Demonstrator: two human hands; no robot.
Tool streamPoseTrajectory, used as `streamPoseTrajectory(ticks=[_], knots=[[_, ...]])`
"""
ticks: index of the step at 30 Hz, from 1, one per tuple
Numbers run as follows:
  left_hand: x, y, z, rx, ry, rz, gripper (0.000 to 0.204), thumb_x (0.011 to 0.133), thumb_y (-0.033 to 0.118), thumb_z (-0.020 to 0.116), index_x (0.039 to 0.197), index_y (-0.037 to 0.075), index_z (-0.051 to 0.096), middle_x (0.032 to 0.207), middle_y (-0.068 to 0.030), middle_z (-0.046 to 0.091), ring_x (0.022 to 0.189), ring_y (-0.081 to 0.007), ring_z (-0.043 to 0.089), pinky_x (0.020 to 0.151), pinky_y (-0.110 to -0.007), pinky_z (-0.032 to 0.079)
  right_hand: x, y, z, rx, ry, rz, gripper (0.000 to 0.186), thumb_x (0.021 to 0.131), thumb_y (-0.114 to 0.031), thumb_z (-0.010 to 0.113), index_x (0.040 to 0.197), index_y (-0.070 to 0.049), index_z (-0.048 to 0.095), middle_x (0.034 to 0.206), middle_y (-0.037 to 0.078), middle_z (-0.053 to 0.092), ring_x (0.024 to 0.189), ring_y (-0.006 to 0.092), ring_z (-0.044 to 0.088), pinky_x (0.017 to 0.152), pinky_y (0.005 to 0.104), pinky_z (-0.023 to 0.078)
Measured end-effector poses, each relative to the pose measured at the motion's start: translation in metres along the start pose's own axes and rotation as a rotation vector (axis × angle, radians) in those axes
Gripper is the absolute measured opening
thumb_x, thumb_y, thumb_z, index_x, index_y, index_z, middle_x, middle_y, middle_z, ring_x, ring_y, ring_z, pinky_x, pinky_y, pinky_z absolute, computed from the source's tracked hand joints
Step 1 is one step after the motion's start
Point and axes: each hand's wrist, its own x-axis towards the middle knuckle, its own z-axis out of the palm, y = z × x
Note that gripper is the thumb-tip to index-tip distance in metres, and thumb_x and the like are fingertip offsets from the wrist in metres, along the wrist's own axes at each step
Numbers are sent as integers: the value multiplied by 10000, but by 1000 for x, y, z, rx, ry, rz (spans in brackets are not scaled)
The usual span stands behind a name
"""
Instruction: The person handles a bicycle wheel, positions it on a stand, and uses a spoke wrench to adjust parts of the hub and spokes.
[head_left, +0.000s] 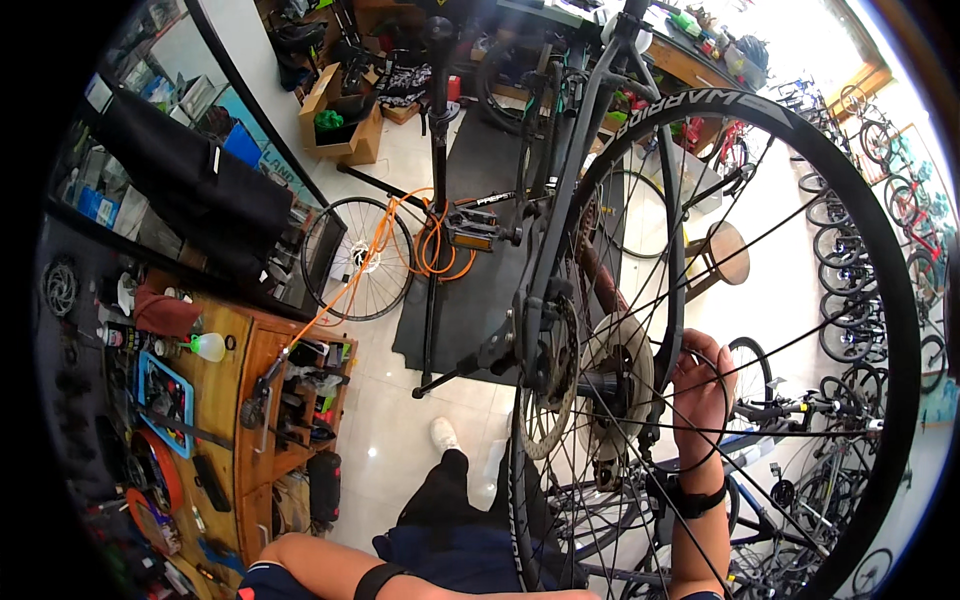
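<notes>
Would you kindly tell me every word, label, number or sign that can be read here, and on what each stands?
I won't copy wording, but lettering shows here:
Black bicycle wheel rim: bold pale capitals, readable on the upper arc.
Slim black slanting tube: small white capitals.
Pale-blue flat panel: capitals, not all clear.
Blue-and-white package: print too small to read.
White cylindrical bottle: label too small to read.

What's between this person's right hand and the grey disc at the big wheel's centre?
In the head view, a black frame tube comes between the right hand and the grey disc.
</notes>
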Motion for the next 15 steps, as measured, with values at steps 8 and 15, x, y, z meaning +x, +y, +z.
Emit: streamPoseTrajectory(ticks=[8,15], knots=[[18,33,-4,223,-57,-145,328,862,246,589,1065,-8,628,1036,-124,640,1006,-275,613,899,-407,458,2,6,-9,79,-154,24,507,988,-406,408,1151,43,578,1021,112,648,863,178,618,776,310,483],[22,54,14,394,42,-288,383,741,206,806,1015,20,613,1005,-131,639,949,-298,617,862,-400,468,6,9,-15,8,-143,-35,440,988,-393,465,1101,5,613,921,33,586,812,87,555,721,249,451]])
